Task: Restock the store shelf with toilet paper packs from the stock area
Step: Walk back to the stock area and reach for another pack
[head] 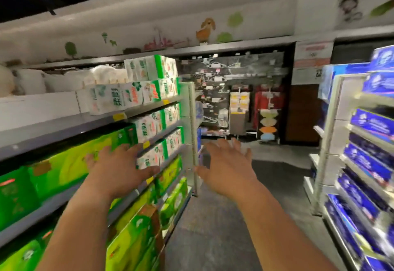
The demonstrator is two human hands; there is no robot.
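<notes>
Presently, in the head view, both hands are empty with fingers spread: the left hand (119,170) reaches toward the green-and-white toilet paper packs (157,121) on the left shelf (64,126), apparently to straighten them; the right hand (226,166) hangs over the aisle floor (266,185).

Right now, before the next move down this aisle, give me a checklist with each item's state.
1. Left hand free of load: ok, fingers spread, holding nothing.
2. Right hand free: ok, open in mid-air.
3. Toilet paper pack in hand for restocking: not ok, none carried.
4. Aisle floor ahead passable: ok.
5. Gap on the left shelf needing stock: cannot tell, blurred.
</notes>
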